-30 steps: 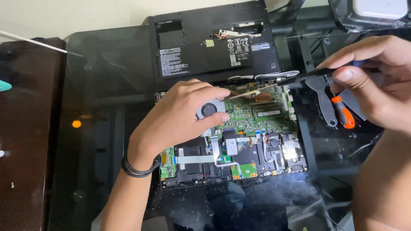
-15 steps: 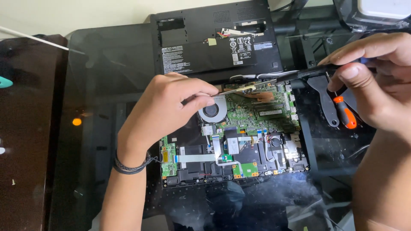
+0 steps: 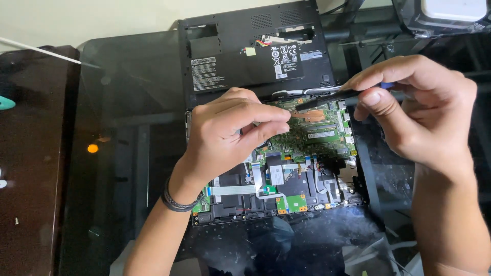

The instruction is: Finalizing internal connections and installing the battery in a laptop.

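An opened laptop [image 3: 286, 174] lies on a dark glass table [image 3: 128, 128], its green circuit board [image 3: 317, 133] bare, with the removed black bottom cover [image 3: 245, 56] lying just beyond its far edge. The left hand [image 3: 230, 133] rests over the left part of the board, fingers [image 3: 266, 115] pinched together near the copper strip [image 3: 309, 115]; what they grip, if anything, I cannot tell. The right hand [image 3: 414, 107] hovers at the board's far right corner, fingers closed around a thin dark tool [image 3: 327, 98] whose tip points left over the copper strip. Open glass spreads wide to the left, up to a dark wooden surface [image 3: 30, 163]; the right side is crowded with clutter. Since half a second ago the left hand has slid right, covering the round fan, and the right hand has moved left and now hides the orange-handled tool.
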